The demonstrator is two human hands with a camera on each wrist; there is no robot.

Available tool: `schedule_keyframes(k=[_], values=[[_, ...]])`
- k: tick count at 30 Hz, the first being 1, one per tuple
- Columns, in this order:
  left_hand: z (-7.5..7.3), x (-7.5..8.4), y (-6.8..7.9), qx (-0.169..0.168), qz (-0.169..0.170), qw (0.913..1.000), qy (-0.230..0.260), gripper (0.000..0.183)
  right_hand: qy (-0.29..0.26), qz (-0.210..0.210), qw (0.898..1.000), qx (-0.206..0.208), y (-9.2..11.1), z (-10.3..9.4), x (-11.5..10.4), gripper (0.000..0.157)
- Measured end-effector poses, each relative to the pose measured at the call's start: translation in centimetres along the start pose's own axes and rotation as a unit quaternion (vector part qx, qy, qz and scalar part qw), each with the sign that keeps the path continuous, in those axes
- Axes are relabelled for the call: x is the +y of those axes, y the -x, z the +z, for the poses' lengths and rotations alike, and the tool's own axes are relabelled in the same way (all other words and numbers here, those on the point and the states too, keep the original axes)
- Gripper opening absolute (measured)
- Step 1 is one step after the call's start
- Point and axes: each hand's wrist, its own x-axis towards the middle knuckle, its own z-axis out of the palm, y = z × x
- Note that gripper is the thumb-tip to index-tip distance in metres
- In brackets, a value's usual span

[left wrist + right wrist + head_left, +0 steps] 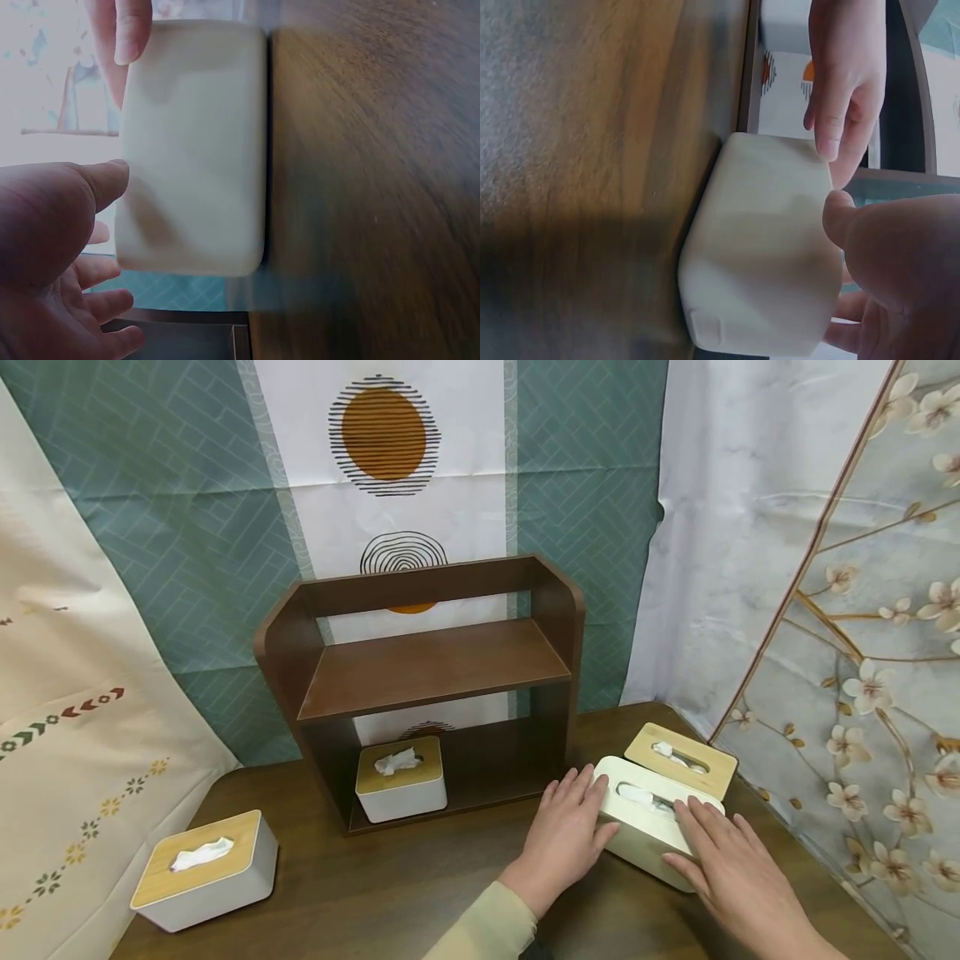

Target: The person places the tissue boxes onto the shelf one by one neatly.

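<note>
A cream tissue box (651,827) with a slot in its lid stands on the table at the right, a white tissue showing in the opening. Over its left end lies my left hand (562,835), fingers straight and the thumb at the front edge. Fairly straight fingers of my right hand (735,868) rest on the lid's right part. In the left wrist view, the left thumb (109,184) touches the top edge of the box's long plain side (195,150). The right thumb (840,214) meets that edge in the right wrist view. The far side is hidden.
Behind the cream box is a tissue box with a wooden lid (708,764). A brown two-tier shelf (435,664) stands at the back, with a white, wooden-lidded tissue box (405,797) on its lower level. Another such box (210,893) sits at the table's left. Printed cloths hang around.
</note>
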Motion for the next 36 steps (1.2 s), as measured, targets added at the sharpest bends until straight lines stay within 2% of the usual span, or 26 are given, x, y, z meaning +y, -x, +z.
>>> schedule_keyframes(k=[10, 14, 25, 31, 36], values=[[0.6, 0.4, -0.4, -0.029, 0.001, 0.9996, -0.003, 0.064, 0.008, 0.0, 1.0, -0.003, 0.5, 0.2, 0.4, 0.067], [0.5, 0.3, 0.0, -0.026, 0.005, 0.9996, -0.008, 0.062, 0.008, -0.007, 1.0, 0.0, 0.6, 0.3, 0.6, 0.066], [-0.2, 0.3, 1.0, 0.001, 0.011, 0.9999, -0.01, 0.057, 0.005, 0.008, 1.0, 0.011, 0.9, 0.4, 0.7, 0.07], [-0.3, 0.4, 0.9, 0.004, 0.009, 0.9999, 0.007, 0.057, 0.003, 0.021, 1.0, 0.009, 0.9, 0.3, 0.6, 0.069], [-0.1, 0.5, 0.8, -0.008, -0.008, 0.9997, 0.022, 0.063, 0.001, 0.038, 0.999, -0.004, 1.0, 0.1, 0.5, 0.069]])
